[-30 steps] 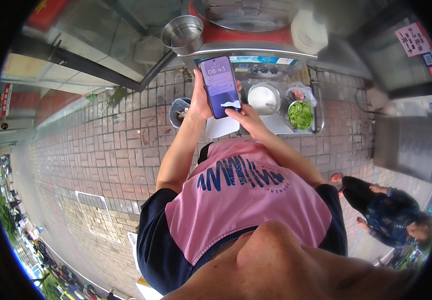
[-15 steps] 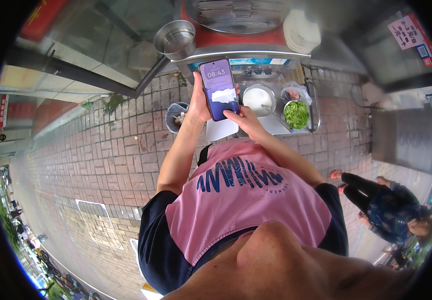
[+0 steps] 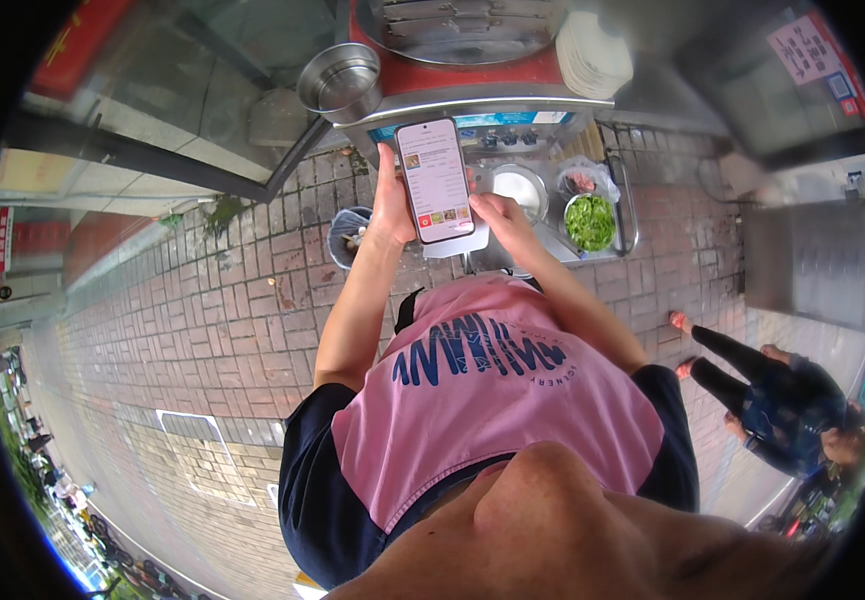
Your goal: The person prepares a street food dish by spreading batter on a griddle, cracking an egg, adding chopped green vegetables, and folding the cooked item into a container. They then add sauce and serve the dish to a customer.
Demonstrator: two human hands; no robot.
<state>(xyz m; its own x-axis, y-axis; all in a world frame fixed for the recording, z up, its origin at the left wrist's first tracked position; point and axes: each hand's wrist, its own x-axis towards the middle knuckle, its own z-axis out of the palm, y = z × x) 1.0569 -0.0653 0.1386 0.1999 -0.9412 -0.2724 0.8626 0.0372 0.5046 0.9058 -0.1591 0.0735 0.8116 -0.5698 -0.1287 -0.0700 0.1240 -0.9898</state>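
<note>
A smartphone [image 3: 434, 180] lies upright in front of me, its screen lit with a white page and small pictures at the bottom. My left hand [image 3: 390, 207] grips its left side, thumb along the edge and fingertips showing past the right edge. My right hand [image 3: 504, 220] is closed at the lower right edge of the phone, thumb against it and the other fingers mostly hidden. Just beyond the right hand is a round bowl of white contents [image 3: 517, 190], with a spoon or ladle in it. A bowl of chopped greens [image 3: 589, 222] stands to its right.
A clear plastic bag with pinkish pieces [image 3: 580, 182] lies behind the greens. The metal cart [image 3: 422, 103] carries a steel pot [image 3: 340, 85] and stacked white plates [image 3: 592, 62]. A lined bin [image 3: 344, 240] stands left. Another person [image 3: 787, 410] is at the right on the brick paving.
The phone screen has switched from a purple lock screen to a white page. My right thumb has moved off the screen to the phone's edge. The person at right has shifted legs.
</note>
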